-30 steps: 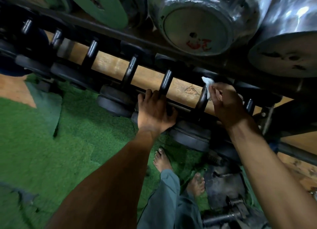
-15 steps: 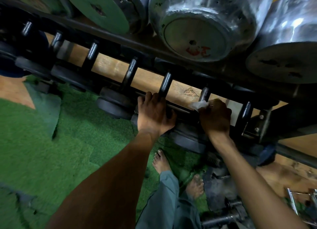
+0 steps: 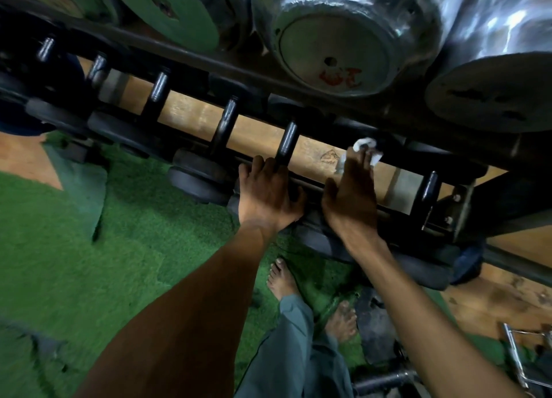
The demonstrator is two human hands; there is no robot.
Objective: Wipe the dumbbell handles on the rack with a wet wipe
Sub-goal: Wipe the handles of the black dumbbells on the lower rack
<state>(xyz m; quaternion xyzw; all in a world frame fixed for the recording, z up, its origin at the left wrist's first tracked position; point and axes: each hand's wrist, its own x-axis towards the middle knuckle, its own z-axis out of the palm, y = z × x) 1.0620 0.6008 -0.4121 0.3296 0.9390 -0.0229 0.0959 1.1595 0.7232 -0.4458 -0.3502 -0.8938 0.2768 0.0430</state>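
Note:
A row of black dumbbells lies across the lower rack rail (image 3: 310,185), handles pointing away from me. My right hand (image 3: 352,194) lies along one handle and covers it. Its fingertips hold a white wet wipe (image 3: 363,144) against the handle's far end, under the upper shelf. My left hand (image 3: 267,193) rests on the front rail and the dumbbell head beside the neighbouring handle (image 3: 286,142), fingers laid over the edge and holding nothing. Another bare handle (image 3: 428,188) stands to the right of my right hand, and several more (image 3: 224,123) run off to the left.
Large chrome dumbbell heads (image 3: 334,57) and a green plate (image 3: 167,12) fill the upper shelf close above the hands. Green turf (image 3: 89,248) covers the floor, where my bare feet (image 3: 280,281) stand. Dark weights and a bar (image 3: 382,379) lie at lower right.
My right hand slid from the near end of the handle up to its far end, taking the wipe with it. The left hand stayed on the rail.

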